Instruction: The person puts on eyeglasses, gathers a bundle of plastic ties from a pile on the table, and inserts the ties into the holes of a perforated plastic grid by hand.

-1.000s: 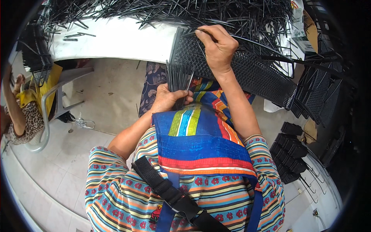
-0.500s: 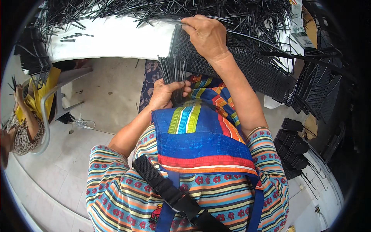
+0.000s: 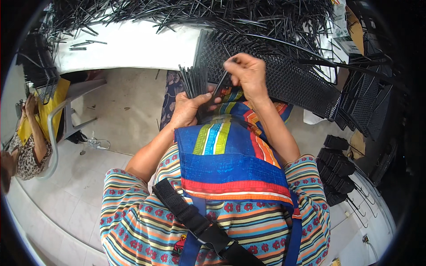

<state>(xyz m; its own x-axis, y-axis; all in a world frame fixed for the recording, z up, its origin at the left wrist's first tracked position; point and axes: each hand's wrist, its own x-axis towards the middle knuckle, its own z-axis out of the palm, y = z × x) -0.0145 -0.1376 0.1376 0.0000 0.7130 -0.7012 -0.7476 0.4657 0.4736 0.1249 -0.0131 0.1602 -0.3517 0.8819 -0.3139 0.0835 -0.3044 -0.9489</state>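
Note:
My left hand (image 3: 185, 108) is closed around an upright bundle of thin black sticks (image 3: 194, 82) above my lap. Their tops fan out slightly over the fingers; the lower ends are hidden. To the right, my right hand (image 3: 250, 77) is pinched on a single black stick (image 3: 220, 84), which slants down toward the left hand's fingertips. Whether that stick touches the bundle, I cannot tell. Just beyond the right hand lies a black mesh panel (image 3: 293, 77) with a raised edge, tilted at the front of the table.
A large heap of loose black sticks (image 3: 248, 15) covers the back of a white tabletop (image 3: 133, 46). Several stray sticks lie at its left. A box (image 3: 348, 31) stands at the far right, black bundles (image 3: 335, 168) lower down. Another person's arm (image 3: 37, 128) works at the left.
My right hand has come back from the heap toward my left hand, now with a black stick slanting down from its fingers. The left hand has stayed nearly in place with the bundle.

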